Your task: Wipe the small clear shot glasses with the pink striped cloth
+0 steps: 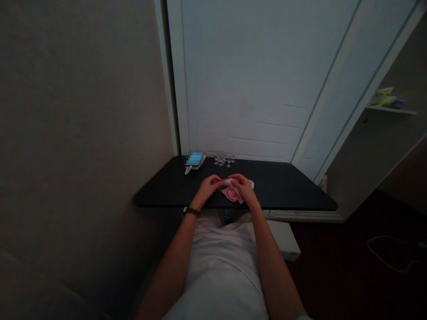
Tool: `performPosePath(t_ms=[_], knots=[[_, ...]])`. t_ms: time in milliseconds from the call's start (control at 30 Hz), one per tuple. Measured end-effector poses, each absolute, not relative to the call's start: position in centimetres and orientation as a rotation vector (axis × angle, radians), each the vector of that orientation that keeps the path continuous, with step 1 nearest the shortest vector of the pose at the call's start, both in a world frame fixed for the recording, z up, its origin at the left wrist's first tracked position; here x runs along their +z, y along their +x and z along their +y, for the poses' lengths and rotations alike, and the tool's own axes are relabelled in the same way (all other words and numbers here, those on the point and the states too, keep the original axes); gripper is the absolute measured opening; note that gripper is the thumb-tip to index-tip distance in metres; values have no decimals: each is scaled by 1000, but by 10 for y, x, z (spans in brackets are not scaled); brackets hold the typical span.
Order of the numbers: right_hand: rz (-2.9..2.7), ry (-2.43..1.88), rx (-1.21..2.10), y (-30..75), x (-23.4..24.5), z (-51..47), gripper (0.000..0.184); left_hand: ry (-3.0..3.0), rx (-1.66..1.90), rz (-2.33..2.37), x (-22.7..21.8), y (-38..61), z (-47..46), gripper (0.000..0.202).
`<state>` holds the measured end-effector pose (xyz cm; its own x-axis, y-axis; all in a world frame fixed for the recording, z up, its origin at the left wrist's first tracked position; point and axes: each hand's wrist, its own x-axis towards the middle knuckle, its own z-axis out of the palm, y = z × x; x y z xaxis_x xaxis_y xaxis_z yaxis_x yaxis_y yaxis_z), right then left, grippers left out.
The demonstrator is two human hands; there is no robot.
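Observation:
Both my hands meet low over the near part of the black table point(273, 189). My right hand point(244, 189) is closed on a pink cloth point(232, 194), which hangs crumpled below the fingers, with a pale edge showing beyond the hand. The fingers of my left hand point(210, 186) are pinched at the cloth's left side, around a small pale item that is too dim to name. Behind my hands, several small clear stemmed glasses point(221, 160) stand together at the table's back edge.
At the back left of the table lies a blurred blue item point(195, 159) with a white strap-like end. A white panelled door point(240, 80) rises behind the table, and a grey wall point(83, 111) borders the left. Below the table's right side is a white box point(283, 238).

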<state>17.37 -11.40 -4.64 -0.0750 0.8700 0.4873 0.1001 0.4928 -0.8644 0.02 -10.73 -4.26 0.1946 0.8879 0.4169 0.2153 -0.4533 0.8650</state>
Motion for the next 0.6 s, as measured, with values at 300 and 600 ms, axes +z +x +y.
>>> performPosePath(t_ms=[300, 600], knots=[[-1523, -807, 900, 191, -5, -85, 18, 1745, 1238, 1024, -12, 20, -75, 34], [-1521, -967, 892, 230, -2, -21, 15, 1891, 994, 930, 13, 50, -4, 25]])
